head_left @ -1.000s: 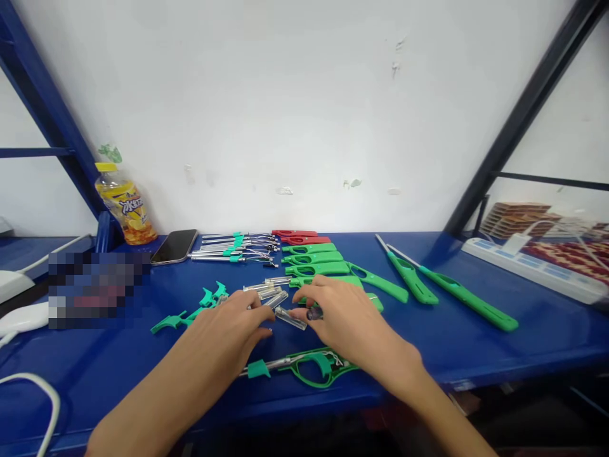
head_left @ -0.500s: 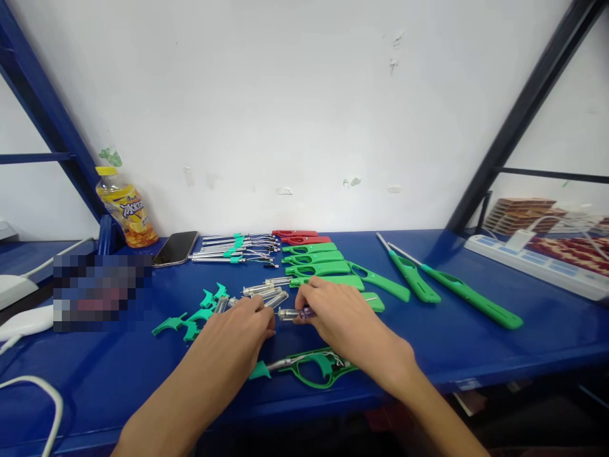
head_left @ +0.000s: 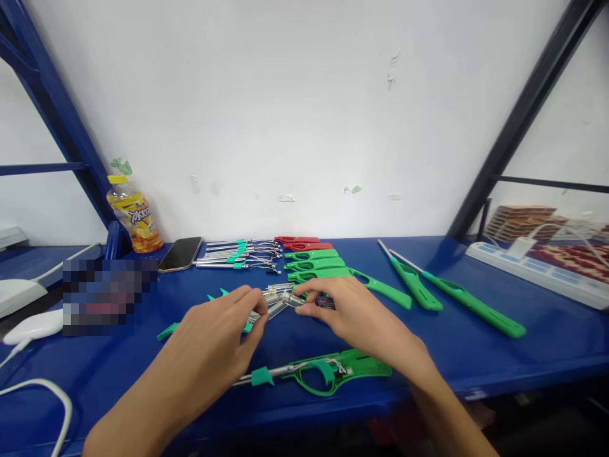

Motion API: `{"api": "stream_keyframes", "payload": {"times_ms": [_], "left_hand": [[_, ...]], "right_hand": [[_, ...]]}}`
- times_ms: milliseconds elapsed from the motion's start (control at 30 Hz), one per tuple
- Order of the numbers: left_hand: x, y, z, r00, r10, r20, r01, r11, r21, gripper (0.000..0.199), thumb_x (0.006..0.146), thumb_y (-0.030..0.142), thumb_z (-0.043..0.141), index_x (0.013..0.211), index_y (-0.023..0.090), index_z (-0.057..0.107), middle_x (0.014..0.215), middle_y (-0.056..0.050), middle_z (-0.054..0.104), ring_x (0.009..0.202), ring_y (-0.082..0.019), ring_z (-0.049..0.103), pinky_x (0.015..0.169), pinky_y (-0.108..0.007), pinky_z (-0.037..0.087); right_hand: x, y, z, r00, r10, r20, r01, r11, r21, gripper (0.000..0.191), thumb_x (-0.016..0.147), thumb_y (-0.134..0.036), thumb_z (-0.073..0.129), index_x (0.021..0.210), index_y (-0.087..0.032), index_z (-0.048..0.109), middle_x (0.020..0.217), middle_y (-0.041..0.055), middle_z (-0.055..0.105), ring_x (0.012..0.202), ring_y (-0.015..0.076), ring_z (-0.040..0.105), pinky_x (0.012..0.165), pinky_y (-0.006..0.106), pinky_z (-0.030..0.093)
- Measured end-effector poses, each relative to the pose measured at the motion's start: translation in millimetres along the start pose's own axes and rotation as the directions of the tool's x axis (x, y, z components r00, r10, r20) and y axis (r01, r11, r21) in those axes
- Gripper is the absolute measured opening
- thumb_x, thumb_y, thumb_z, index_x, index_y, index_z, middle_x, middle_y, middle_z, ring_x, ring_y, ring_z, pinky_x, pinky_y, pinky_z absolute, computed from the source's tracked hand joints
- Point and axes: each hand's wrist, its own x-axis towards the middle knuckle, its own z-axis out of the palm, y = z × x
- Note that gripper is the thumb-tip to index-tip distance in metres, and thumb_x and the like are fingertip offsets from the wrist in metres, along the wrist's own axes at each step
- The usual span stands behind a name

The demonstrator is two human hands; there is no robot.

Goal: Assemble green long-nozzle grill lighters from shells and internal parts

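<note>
My right hand (head_left: 340, 306) pinches a clear plastic lighter fuel tank (head_left: 293, 300) with thumb and fingertips. A dark purple piece (head_left: 326, 303) shows under its palm; I cannot tell whether it is separate. My left hand (head_left: 233, 320) hovers beside the loose clear tanks (head_left: 276, 309), thumb and forefinger curved apart; its other fingers are hidden. Teal triggers (head_left: 168, 331) lie partly behind it. Closer to me rests an opened green lighter shell (head_left: 366, 365) with a metal tube, teal trigger and white wires inside. A teal collar (head_left: 261, 376) sits on the tube.
Metal tubes with wires (head_left: 238, 255) lie behind, beside red shells (head_left: 311, 246) and green shells (head_left: 316, 263). Two long-necked green lighters (head_left: 469, 303) lie right, near a power strip (head_left: 537, 270). A phone (head_left: 181, 254) and drink bottle (head_left: 137, 219) occupy the back left.
My left hand has moved left and its thumb and forefinger have parted. My right hand has shifted slightly up and right with the clear tank, now tilted. The camera view has shifted a little.
</note>
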Motion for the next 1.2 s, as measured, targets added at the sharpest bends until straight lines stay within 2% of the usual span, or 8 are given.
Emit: {"api": "stream_keyframes", "payload": {"times_ms": [100, 200, 367, 467, 667, 833, 1000, 1200], "left_hand": [[-1.4, -4.9, -5.5, 0.984, 0.044, -0.172, -0.056, 0.996, -0.063, 0.020, 0.103, 0.022, 0.048, 0.094, 0.023, 0.066, 0.076, 0.004, 0.066, 0.060, -0.017, 0.062, 0.055, -0.028, 0.041], [-0.8, -3.8, -5.7, 0.961, 0.088, -0.261, -0.111, 0.991, -0.073, 0.020, 0.104, 0.021, 0.049, 0.096, 0.022, 0.067, 0.073, 0.005, 0.064, 0.053, -0.014, 0.056, 0.052, -0.027, 0.040], [1.0, -2.2, -2.0, 0.917, 0.184, -0.355, -0.226, 0.971, -0.078, 0.017, 0.110, 0.020, 0.050, 0.106, 0.023, 0.066, 0.093, 0.002, 0.075, 0.073, -0.013, 0.071, 0.065, -0.024, 0.049], [1.2, -2.4, -1.0, 0.897, 0.229, -0.379, -0.269, 0.962, -0.056, 0.016, 0.111, 0.018, 0.050, 0.113, 0.025, 0.064, 0.103, 0.002, 0.076, 0.087, -0.014, 0.075, 0.078, -0.023, 0.052], [2.5, 1.7, -2.4, 0.888, 0.191, -0.419, -0.217, 0.976, -0.015, 0.020, 0.112, 0.018, 0.047, 0.106, 0.023, 0.065, 0.103, 0.000, 0.074, 0.085, -0.014, 0.075, 0.064, -0.022, 0.050], [2.5, 2.5, -1.6, 0.881, 0.195, -0.432, -0.230, 0.973, -0.030, 0.019, 0.109, 0.012, 0.049, 0.109, 0.025, 0.063, 0.102, 0.003, 0.073, 0.088, -0.012, 0.074, 0.073, -0.021, 0.052], [2.0, 0.4, 0.8, 0.893, 0.173, -0.416, -0.205, 0.978, -0.034, 0.025, 0.107, 0.007, 0.048, 0.112, 0.027, 0.062, 0.104, 0.004, 0.073, 0.082, -0.011, 0.073, 0.064, -0.021, 0.048], [2.8, 3.5, 0.5, 0.891, 0.052, -0.451, -0.126, 0.983, -0.135, 0.013, 0.107, 0.016, 0.052, 0.103, 0.027, 0.057, 0.088, 0.009, 0.071, 0.061, -0.008, 0.065, 0.061, -0.019, 0.048]], "right_hand": [[-0.4, -3.7, -1.5, 1.000, -0.024, -0.001, 0.024, 0.999, 0.041, 0.008, 0.099, -0.028, 0.078, 0.105, -0.027, 0.082, 0.097, -0.0027, 0.084, 0.087, 0.0181, 0.074, 0.072, 0.028, 0.047], [-1.5, -5.3, -2.2, 0.999, -0.033, -0.004, 0.033, 0.995, 0.091, 0.006, 0.099, -0.028, 0.078, 0.102, -0.028, 0.082, 0.096, -0.0036, 0.084, 0.087, 0.0175, 0.074, 0.075, 0.028, 0.048], [-3.4, -7.3, -3.3, 0.999, -0.048, 0.017, 0.045, 0.992, 0.114, 0.007, 0.100, -0.031, 0.076, 0.102, -0.029, 0.082, 0.094, -0.0049, 0.083, 0.085, 0.0165, 0.072, 0.076, 0.029, 0.047], [-4.6, -7.8, -3.5, 0.998, -0.063, 0.021, 0.060, 0.991, 0.121, 0.007, 0.100, -0.031, 0.075, 0.101, -0.030, 0.082, 0.094, -0.0055, 0.083, 0.082, 0.0158, 0.071, 0.073, 0.029, 0.047], [-6.6, -8.0, -3.1, 0.998, -0.067, 0.007, 0.066, 0.987, 0.146, 0.009, 0.101, -0.033, 0.074, 0.103, -0.029, 0.082, 0.093, -0.0030, 0.082, 0.082, 0.0169, 0.071, 0.076, 0.031, 0.049], [-7.3, -9.4, -4.2, 0.997, -0.076, 0.013, 0.073, 0.982, 0.176, 0.008, 0.100, -0.031, 0.074, 0.103, -0.030, 0.082, 0.094, -0.0051, 0.082, 0.080, 0.0151, 0.069, 0.073, 0.028, 0.046], [-8.5, -8.4, -5.0, 0.997, -0.066, 0.028, 0.060, 0.981, 0.186, 0.011, 0.101, -0.035, 0.072, 0.103, -0.030, 0.081, 0.085, -0.0056, 0.078, 0.075, 0.0139, 0.066, 0.070, 0.028, 0.045], [-10.4, -9.7, -5.7, 0.996, -0.089, 0.020, 0.082, 0.969, 0.231, 0.010, 0.101, -0.033, 0.072, 0.104, -0.029, 0.081, 0.088, -0.0046, 0.079, 0.076, 0.0142, 0.068, 0.072, 0.027, 0.046]]}}
